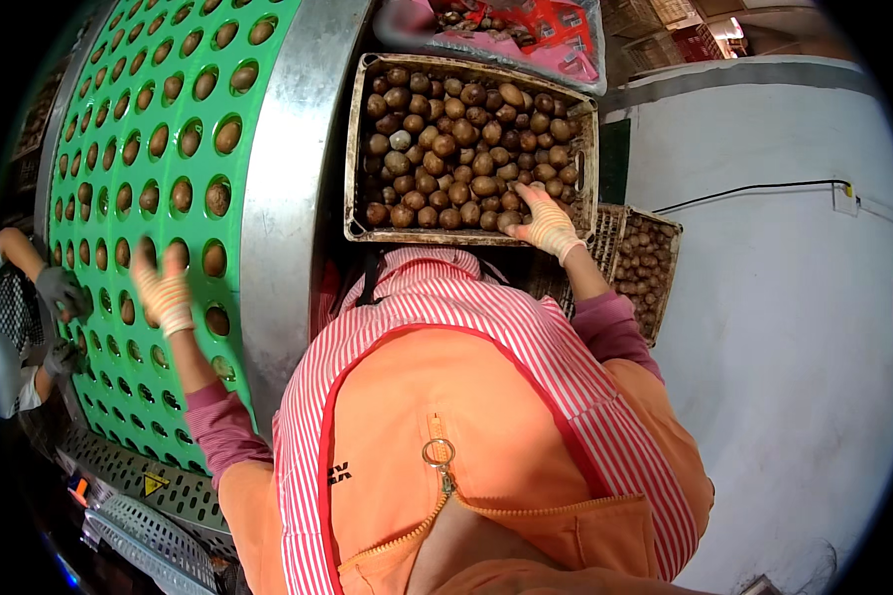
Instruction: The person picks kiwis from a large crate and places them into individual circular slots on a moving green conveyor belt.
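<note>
My left hand (pixel 162 294), in a striped knit glove, is over the green perforated conveyor belt (pixel 201 294), fingers apart and slightly blurred, with nothing seen in it. Many of the belt's round pockets hold a round brown fruit (pixel 228 135); pockets nearer the bottom look dark or hold little. To the right of the metal side rail (pixel 283 186) is a worn plastic crate (pixel 472 239) full of brown round fruits (pixel 463 132). At its lower right corner my right hand (pixel 547 223), gloved alike, rests on the fruits. Whether its fingers grip one of them cannot be told.
Across the belt, a co-worker's grey-gloved hands (pixel 63 291) reach in at the left edge. A lower crate of fruits (pixel 646 271) stands at the right, near a white wall (pixel 774 335). Behind the main crate lies a red and pink bag (pixel 558 37). A plastic basket (pixel 149 543) is lower left.
</note>
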A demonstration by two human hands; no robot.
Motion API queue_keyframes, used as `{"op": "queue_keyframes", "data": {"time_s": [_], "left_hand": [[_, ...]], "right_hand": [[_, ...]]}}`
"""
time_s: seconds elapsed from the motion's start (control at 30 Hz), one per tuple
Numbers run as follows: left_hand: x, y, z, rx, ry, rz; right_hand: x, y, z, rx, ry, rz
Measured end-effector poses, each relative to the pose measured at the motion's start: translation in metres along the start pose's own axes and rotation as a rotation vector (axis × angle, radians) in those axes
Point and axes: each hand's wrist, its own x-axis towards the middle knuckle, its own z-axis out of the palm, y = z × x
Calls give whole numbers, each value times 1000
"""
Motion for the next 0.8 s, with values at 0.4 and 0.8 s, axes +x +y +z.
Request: {"op": "queue_keyframes", "data": {"time_s": [0.4, 0.8], "left_hand": [[-36, 257, 212, 81, -732, 432], [-19, 330, 338, 358, -918, 353]], "right_hand": [[89, -11, -61, 82, 441, 9], [151, 50, -100, 324, 119, 255]]}}
